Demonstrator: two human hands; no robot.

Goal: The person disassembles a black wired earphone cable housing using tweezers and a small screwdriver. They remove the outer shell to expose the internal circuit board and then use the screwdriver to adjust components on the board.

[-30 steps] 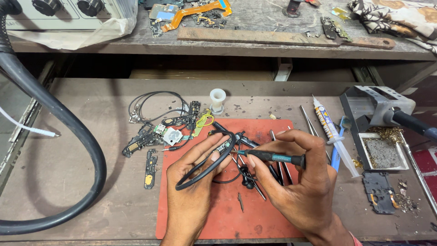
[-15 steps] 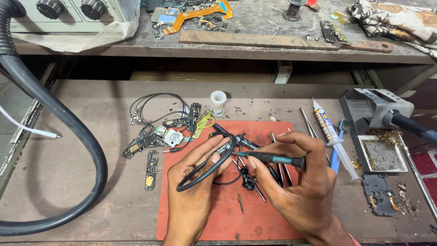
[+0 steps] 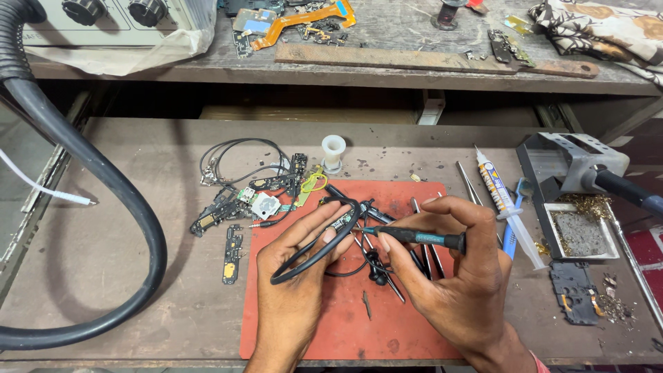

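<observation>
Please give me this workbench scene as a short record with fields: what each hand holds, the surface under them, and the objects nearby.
left hand: holds a curved black band with a small circuit part at its upper end
right hand: grips a thin black screwdriver, tip toward the band
surface: red mat on a wooden bench
left of mat: loose circuit boards, thin wires
right of mat: glue syringe, soldering stand
far left: thick black hose

Left hand (image 3: 293, 290) holds black neckband (image 3: 314, 252); right hand (image 3: 456, 276) grips screwdriver (image 3: 421, 237).
</observation>
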